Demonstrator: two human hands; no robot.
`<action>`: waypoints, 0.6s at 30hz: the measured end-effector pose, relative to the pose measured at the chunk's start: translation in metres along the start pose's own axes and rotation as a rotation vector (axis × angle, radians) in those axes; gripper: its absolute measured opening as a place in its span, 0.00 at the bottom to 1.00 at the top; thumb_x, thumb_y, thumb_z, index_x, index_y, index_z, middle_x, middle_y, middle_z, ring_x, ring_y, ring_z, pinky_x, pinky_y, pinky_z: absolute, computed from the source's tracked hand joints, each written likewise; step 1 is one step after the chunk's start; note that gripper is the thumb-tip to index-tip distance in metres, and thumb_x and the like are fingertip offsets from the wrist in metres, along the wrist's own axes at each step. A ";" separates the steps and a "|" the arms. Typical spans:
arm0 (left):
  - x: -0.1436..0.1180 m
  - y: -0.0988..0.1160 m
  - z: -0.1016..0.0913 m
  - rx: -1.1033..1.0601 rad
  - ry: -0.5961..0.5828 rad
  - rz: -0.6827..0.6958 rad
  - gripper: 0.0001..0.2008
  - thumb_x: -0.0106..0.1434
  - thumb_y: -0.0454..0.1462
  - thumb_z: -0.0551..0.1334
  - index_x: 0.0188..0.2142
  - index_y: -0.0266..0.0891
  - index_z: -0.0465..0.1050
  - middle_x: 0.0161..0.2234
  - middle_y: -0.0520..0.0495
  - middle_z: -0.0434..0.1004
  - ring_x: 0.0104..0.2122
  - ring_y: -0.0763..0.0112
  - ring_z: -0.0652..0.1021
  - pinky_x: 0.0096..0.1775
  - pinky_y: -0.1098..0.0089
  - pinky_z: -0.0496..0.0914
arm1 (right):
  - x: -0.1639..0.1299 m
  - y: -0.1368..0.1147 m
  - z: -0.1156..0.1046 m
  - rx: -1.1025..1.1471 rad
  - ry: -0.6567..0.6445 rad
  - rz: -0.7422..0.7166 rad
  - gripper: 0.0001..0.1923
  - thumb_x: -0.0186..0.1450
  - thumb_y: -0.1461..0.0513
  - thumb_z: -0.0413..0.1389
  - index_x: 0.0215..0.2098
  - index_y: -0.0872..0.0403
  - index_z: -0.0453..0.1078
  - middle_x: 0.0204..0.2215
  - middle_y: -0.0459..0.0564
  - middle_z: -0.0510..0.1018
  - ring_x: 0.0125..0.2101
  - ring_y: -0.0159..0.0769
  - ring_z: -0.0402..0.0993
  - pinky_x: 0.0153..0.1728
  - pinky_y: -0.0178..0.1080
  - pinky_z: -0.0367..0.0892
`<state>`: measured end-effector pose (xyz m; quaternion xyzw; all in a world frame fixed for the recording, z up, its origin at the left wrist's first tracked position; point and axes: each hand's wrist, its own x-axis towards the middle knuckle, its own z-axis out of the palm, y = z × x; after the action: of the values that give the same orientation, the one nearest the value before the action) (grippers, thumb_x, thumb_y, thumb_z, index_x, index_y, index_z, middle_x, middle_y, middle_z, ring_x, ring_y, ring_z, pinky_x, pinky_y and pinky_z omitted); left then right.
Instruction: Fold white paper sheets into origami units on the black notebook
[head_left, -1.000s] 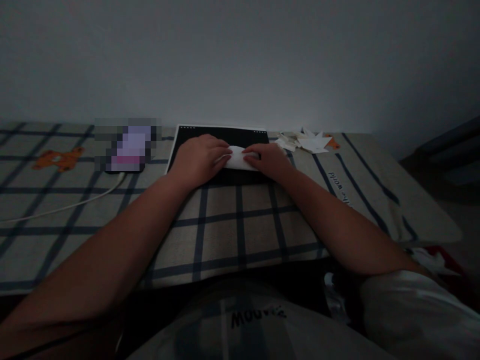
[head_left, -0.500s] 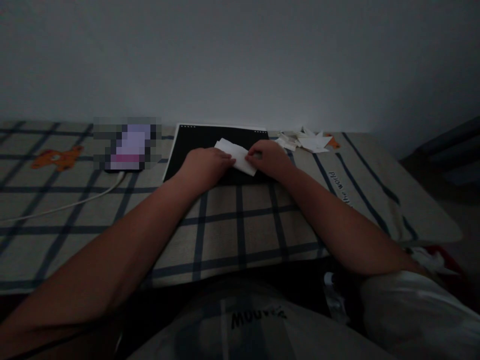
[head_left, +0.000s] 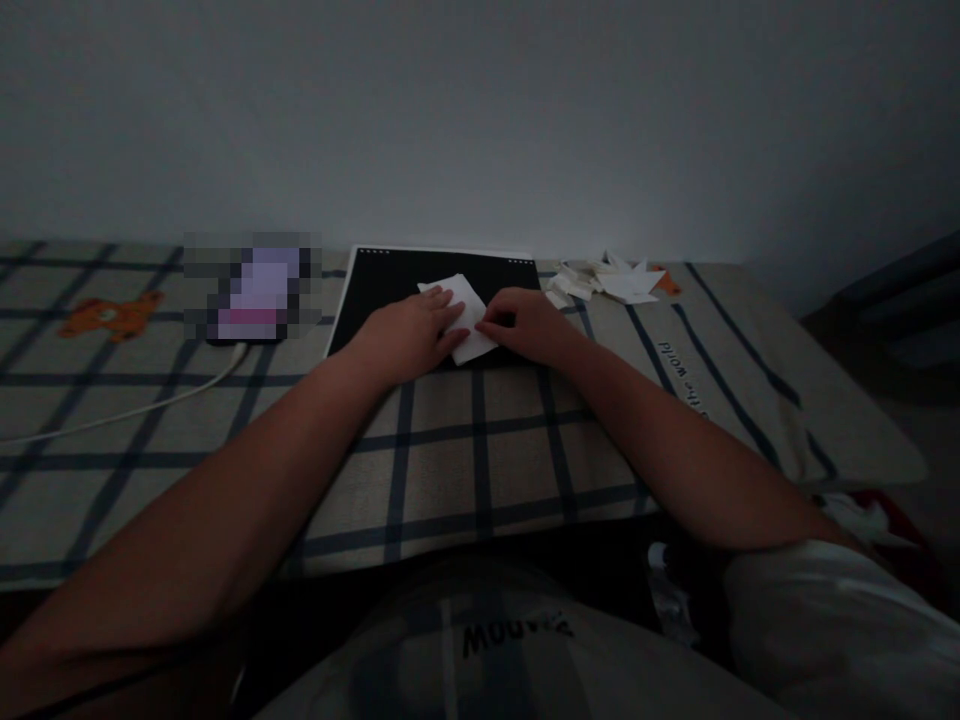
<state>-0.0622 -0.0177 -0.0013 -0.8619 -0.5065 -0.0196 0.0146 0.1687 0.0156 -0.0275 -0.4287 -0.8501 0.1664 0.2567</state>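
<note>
A small folded sheet of white paper (head_left: 472,345) lies tilted on a black pad (head_left: 382,285) with a white border and punched top edge. My left hand (head_left: 412,330) rests on the paper's left part, fingers stretched out and a little apart, pressing it down. At the paper's right corner, the thumb and index finger of my right hand (head_left: 525,322) are pinched together on its edge. The other right fingers curl in. What lies beneath my left palm is hidden.
Several folded white paper pieces (head_left: 619,280) lie in a heap right of the pad. A phone (head_left: 259,295), blurred out, lies to the left with a white cable (head_left: 172,400). Everything sits on a checked cloth (head_left: 442,450), with a wall (head_left: 450,120) directly behind.
The paper has turned clockwise, its lower corner now pointing towards me. My left fingers have spread further over it, and my right hand has shifted slightly left and down.
</note>
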 end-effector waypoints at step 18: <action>0.006 -0.023 0.004 -0.071 -0.032 0.118 0.30 0.82 0.47 0.50 0.75 0.36 0.69 0.78 0.36 0.64 0.77 0.49 0.66 0.76 0.51 0.60 | -0.001 0.005 -0.008 -0.083 -0.056 -0.131 0.21 0.71 0.66 0.56 0.58 0.50 0.84 0.56 0.53 0.88 0.57 0.49 0.83 0.62 0.52 0.71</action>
<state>-0.0795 -0.0008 -0.0047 -0.8905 -0.4538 -0.0229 -0.0230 0.1767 0.0181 -0.0237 -0.3777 -0.8893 0.1258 0.2251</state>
